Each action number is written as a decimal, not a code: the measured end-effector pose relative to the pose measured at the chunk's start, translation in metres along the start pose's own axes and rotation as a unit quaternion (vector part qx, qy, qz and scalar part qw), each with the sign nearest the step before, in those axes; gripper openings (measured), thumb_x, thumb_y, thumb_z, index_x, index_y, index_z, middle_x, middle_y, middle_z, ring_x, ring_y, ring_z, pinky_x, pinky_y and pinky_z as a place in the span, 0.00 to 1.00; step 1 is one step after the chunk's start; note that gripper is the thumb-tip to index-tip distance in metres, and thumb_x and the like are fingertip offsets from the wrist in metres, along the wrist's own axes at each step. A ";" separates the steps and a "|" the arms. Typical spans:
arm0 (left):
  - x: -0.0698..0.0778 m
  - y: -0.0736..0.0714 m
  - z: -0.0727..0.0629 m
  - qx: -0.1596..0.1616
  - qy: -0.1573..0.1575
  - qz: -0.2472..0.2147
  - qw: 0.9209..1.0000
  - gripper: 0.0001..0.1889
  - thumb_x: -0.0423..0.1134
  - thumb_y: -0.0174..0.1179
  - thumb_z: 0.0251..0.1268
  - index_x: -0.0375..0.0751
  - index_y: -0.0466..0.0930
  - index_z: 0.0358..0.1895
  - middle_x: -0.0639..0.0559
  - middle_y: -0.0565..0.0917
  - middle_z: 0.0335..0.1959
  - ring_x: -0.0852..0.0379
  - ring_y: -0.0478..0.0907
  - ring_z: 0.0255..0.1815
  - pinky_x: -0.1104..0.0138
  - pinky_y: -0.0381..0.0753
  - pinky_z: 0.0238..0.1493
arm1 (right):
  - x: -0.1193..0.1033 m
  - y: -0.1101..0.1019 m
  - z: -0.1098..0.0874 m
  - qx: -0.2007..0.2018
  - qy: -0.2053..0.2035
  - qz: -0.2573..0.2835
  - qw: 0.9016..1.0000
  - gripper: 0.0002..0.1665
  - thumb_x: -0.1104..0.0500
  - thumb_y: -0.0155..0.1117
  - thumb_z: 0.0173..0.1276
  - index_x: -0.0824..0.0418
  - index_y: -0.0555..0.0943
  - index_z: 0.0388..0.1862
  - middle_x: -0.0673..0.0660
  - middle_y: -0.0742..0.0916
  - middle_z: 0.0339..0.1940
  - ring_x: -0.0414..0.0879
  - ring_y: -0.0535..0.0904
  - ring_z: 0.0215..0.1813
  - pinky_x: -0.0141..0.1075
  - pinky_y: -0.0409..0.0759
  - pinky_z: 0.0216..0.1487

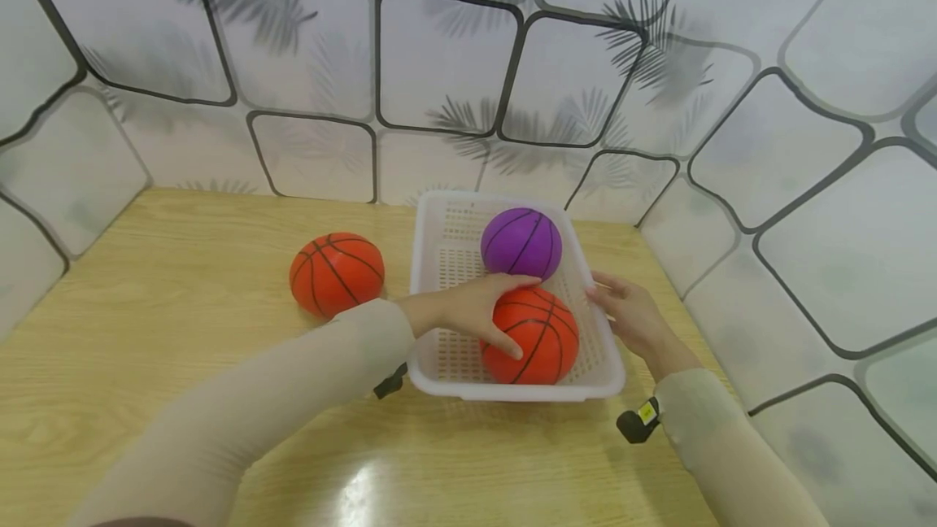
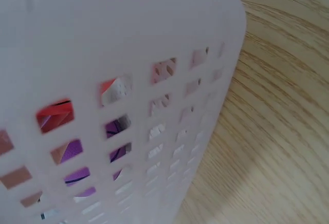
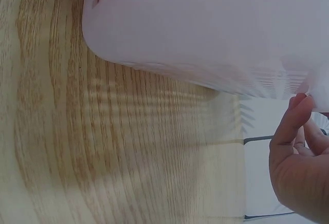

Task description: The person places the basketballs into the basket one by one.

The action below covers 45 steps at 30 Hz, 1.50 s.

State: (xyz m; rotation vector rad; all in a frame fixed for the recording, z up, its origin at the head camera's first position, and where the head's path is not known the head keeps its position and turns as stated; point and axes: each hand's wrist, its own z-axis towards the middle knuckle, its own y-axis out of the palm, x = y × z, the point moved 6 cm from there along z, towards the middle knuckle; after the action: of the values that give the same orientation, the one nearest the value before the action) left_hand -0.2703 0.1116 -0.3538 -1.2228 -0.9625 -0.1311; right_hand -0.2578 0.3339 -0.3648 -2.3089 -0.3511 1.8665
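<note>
A white perforated plastic basket (image 1: 420, 267) stands on the table, with an orange-red toy basketball (image 1: 542, 340) in its near part and a purple one (image 1: 521, 244) behind. My left hand (image 1: 476, 305) reaches over the basket's left rim and grips the near orange-red ball, thumb in front and fingers across its top. At the right rim my right hand (image 1: 633, 315) holds the basket edge; its bent fingers (image 3: 293, 124) show at the rim in the right wrist view. The left wrist view shows the basket's side wall (image 2: 154, 29), the balls glimpsed through its holes, and no hand clearly.
Another orange-red basketball (image 1: 337, 275) lies on the wood-grain table (image 1: 183, 267), left of the basket and beyond my left forearm. Patterned walls (image 1: 446, 63) border the table at the back and both sides. The right wall stands close to my right hand.
</note>
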 end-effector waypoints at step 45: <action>-0.033 -0.134 -0.119 0.371 0.029 -0.041 0.927 0.26 0.35 0.74 0.46 0.34 0.79 0.52 0.42 0.82 0.47 0.50 0.78 0.48 0.53 0.77 0.49 | 0.003 0.001 -0.001 0.000 -0.005 -0.013 1.000 0.33 0.57 0.52 0.75 0.64 0.57 0.74 0.71 0.67 0.68 0.56 0.71 0.62 0.40 0.78 0.54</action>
State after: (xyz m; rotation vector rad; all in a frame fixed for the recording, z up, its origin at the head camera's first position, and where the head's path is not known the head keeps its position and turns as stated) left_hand -0.3001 -0.0525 -0.2800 -0.4770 -0.8909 0.1270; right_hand -0.2564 0.3342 -0.3672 -2.2841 -0.3805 1.8667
